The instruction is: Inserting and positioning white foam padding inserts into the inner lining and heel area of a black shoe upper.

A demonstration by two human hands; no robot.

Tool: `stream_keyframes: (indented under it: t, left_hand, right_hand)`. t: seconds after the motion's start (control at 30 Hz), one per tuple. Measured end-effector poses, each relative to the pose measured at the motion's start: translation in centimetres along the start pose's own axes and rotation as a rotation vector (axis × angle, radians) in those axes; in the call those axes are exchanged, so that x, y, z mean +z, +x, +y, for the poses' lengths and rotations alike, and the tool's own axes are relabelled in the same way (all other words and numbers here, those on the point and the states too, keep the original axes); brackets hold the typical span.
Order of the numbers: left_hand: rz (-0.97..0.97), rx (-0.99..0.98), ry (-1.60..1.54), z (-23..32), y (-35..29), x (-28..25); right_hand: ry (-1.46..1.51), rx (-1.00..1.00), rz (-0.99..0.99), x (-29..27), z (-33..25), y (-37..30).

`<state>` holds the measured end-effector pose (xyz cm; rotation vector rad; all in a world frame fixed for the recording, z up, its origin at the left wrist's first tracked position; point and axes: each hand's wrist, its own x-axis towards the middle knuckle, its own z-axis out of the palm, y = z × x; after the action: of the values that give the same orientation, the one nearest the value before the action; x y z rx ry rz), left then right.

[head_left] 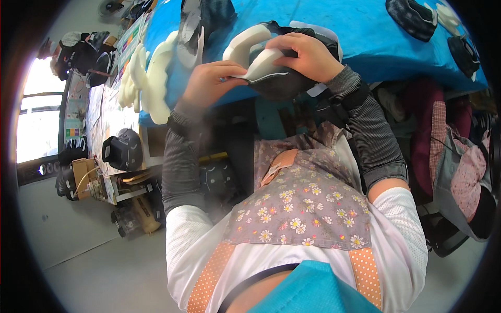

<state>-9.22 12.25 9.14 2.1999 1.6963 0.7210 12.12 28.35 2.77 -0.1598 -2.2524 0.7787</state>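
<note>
Left hand (pixel 211 82) pinches a black cover (pixel 279 87) at its edge; right hand (pixel 310 56) grips white foam (pixel 262 63). Uneven pulling could crease the foam.

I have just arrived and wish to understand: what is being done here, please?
The left hand pinches one tip of a black-and-white padded piece, while the right hand grips its white part, at the near edge of a blue-covered table. More white pads are to the left.
</note>
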Motion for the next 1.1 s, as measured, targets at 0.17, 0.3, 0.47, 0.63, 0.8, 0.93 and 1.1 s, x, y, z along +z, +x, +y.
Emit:
stream_keyframes:
  t: [0.17,0.3,0.47,0.63,0.8,0.93,1.1]
  left_hand:
    - [-0.051,-0.064,0.124,1.6,-0.3,-0.1]
    - [0.006,0.043,0.568,4.3,-0.7,-1.0]
    - [0.145,0.029,0.064,5.1,0.1,2.2]
    - [0.176,-0.009,0.032,2.1,0.0,3.3]
    - [0.174,-0.056,0.011,2.0,0.1,3.4]
    - [0.168,-0.029,0.025,2.1,0.3,3.1]
    - [0.182,-0.004,0.039,1.7,0.2,3.2]
  right_hand:
    - [-0.005,0.028,-0.063,-0.1,0.0,-0.1]
    - [-0.006,0.042,-0.027,0.6,0.6,0.0]
    - [0.065,0.131,-0.065,0.1,-0.3,0.6]
    - [0.131,0.099,-0.139,-0.5,-0.2,0.4]
    - [0.189,0.021,-0.171,-0.7,1.0,0.1]
    - [0.286,0.032,-0.209,-1.1,0.3,0.0]
    - [0.373,0.102,-0.244,-1.3,-0.1,0.1]
